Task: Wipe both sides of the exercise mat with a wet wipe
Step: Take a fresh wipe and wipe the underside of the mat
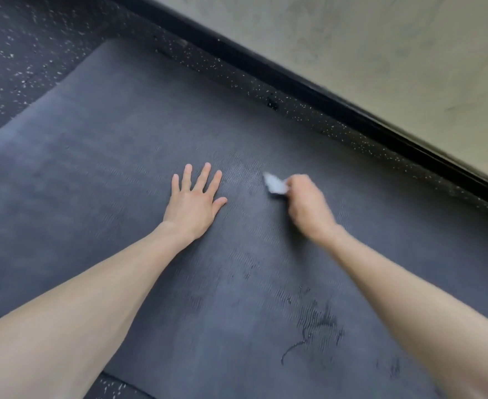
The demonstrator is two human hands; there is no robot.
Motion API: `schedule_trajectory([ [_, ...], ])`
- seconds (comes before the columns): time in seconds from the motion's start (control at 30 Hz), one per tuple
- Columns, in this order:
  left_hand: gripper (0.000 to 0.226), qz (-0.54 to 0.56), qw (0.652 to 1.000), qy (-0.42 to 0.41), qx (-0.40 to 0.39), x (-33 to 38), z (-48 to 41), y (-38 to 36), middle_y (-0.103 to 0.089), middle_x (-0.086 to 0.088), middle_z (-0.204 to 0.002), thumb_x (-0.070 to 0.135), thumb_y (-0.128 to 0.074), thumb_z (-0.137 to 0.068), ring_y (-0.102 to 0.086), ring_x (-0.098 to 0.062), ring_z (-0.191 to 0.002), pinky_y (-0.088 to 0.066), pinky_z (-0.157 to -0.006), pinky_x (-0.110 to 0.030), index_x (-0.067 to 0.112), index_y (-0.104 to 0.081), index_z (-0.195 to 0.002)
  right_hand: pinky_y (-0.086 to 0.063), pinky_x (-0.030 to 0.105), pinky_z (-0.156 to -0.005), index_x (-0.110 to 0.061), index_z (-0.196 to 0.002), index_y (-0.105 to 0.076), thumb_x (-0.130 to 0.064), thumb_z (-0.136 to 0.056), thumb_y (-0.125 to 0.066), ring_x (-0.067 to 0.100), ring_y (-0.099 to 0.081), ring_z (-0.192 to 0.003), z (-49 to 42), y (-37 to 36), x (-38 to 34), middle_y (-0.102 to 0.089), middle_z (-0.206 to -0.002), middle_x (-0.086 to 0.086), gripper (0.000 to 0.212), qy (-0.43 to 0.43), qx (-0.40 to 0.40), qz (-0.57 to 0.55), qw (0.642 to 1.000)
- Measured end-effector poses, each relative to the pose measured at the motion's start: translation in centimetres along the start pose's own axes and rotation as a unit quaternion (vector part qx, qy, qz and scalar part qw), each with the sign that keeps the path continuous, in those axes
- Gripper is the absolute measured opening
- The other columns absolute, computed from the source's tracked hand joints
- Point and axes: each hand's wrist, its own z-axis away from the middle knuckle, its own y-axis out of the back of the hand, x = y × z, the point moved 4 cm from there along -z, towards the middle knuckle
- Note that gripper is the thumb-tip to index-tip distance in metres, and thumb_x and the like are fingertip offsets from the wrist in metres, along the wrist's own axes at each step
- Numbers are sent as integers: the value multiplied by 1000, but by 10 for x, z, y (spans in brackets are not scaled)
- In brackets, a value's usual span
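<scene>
- As I look down through the head camera, I see the mat point(116, 168) lying flat on the floor point(21, 53) and filling most of the view.
- Its surface is dark grey-blue with a fine rippled grain, which shows best in the middle, between and below the two hands.
- Dark streaks point(317, 321) mark the near part of the mat, beside my view of the right forearm.
- The floor is black rubber flecked with white. It shows at the upper left, at the bottom left corner, and as a narrow strip between the mat's far edge and the baseboard point(294, 79).
- A small dark scrap point(272, 103) lies on that strip.
- The baseboard is black and runs diagonally across the upper right, with a pale, mottled wall point(381, 53) above it.
- The left hand point(194, 200) rests palm down on the mat, fingers straight and spread, grasping nothing.
- The right hand point(309, 203) is blurred. Its fingers are curled round a small white wipe point(274, 184).
- The wipe sticks out of the fingers toward the left hand, low over the middle of the mat. With the blur, I cannot tell whether it touches the surface.
- Both forearms are bare and reach in from the bottom corners.
</scene>
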Motion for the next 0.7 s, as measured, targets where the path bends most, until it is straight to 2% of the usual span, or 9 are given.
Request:
schedule_trajectory([
  [0.1, 68, -11, 1000, -4, 11, 0, 1, 0, 13, -5, -168, 56, -1, -101, 7, -42, -153, -6, -122, -57, 23, 13, -159, -37, 38, -76, -2, -109, -54, 1, -91, -48, 42, -53, -96, -28, 34, 75, -53, -104, 18, 19, -128, 47, 36, 990],
  [0.2, 68, -15, 1000, -1, 13, -1, 1, -3, 14, -5, -168, 56, 1, -101, 8, -42, -153, -5, -122, -56, 24, 14, -159, -29, 30, -71, -4, -102, -56, -9, -99, -47, 35, -54, -90, -29, 27, 75, -51, -96, 11, 11, -146, 86, 0, 985],
  [0.3, 67, -10, 1000, 0, 9, -1, 0, -3, 15, -3, -168, 57, -2, -102, 10, -40, -153, -3, -123, -56, 26, 13, -159, -29, 26, -71, -8, -96, -57, -13, -100, -49, 28, -53, -85, -3, -4, 18, -55, -95, 8, 10, -50, 108, -41, 992],
  [0.4, 66, 23, 1000, 3, -9, 0, 1, 3, 12, -1, -168, 56, -12, -104, 9, -38, -153, -3, -123, -54, 27, 7, -160, -40, 35, -71, -9, -96, -58, -10, -100, -50, 27, -53, -78, 46, -41, -58, -53, -90, 7, 9, 104, 33, -94, 990],
  [0.5, 65, 58, 998, 7, -14, 2, 9, 11, 6, -2, -169, 52, -21, -106, 6, -36, -154, -6, -124, -51, 23, -1, -161, -44, 37, -69, -9, -96, -56, -8, -100, -47, 27, -51, -78, 67, -52, -75, -50, -90, 6, 10, 188, 1, -91, 978],
  [0.6, 65, 52, 998, 12, -21, -3, 38, 4, 6, 2, -169, 53, -20, -106, 6, -34, -154, -8, -123, -54, 25, -2, -161, -44, 41, -71, -6, -96, -55, 1, -94, -49, 29, -50, -80, 43, -42, -40, -49, -92, 9, 10, 176, 17, -40, 983],
  [0.7, 65, 31, 998, 40, -27, -13, 72, -10, 12, 10, -168, 58, -14, -103, 10, -36, -153, -8, -117, -67, 31, 4, -160, -38, 41, -76, -1, -98, -53, 10, -82, -47, 38, -49, -87, 10, -15, 12, -50, -99, 18, 20, 61, 58, 14, 996],
])
